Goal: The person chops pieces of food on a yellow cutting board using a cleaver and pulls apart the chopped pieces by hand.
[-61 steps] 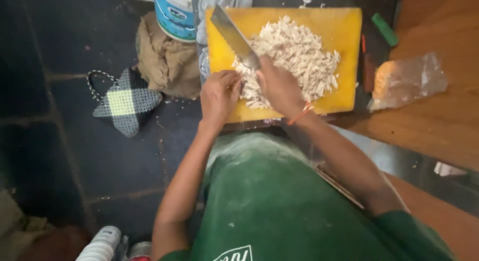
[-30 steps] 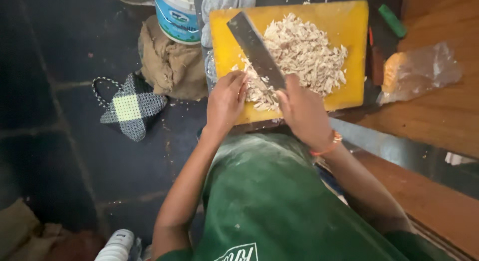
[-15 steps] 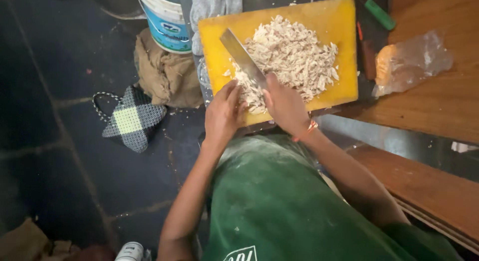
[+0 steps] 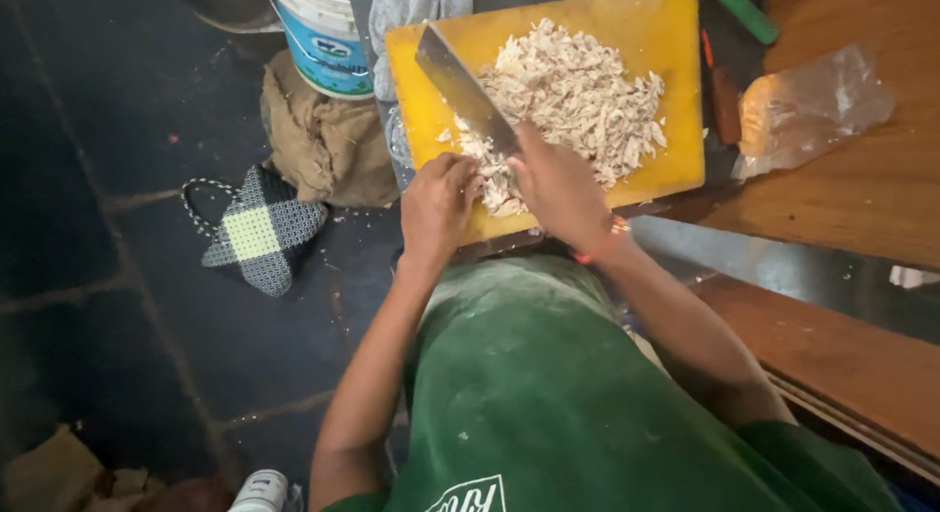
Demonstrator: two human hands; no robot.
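The square yellow plastic cutting board (image 4: pixel 646 42) serves as the landmark. A heap of pale shredded meat (image 4: pixel 573 96) lies on its centre, spreading toward its near edge.

The right hand (image 4: pixel 560 187) is at the near edge of the board, its grip closed around the handle of a broad rectangular steel cleaver (image 4: pixel 465 86); the blade slants across the board's left half, its heel touching the heap. The left hand (image 4: pixel 438 201) sits at the board's near-left corner, fingers curled together and touching the nearest shreds; whether they pinch any cannot be told.

Handling judgement: the shreds look light, soft and loose, so they will scatter rather than lift as one mass; gather them by cupping from the side. The cleaver looks stiff and heavy; take it by the handle only.

Left of the board stand a white-and-blue plastic bucket (image 4: pixel 328 37) and a crumpled brown sack (image 4: pixel 328 145). Right of it, a clear plastic bag (image 4: pixel 808 106) lies on the brown wooden tabletop (image 4: pixel 862 199).
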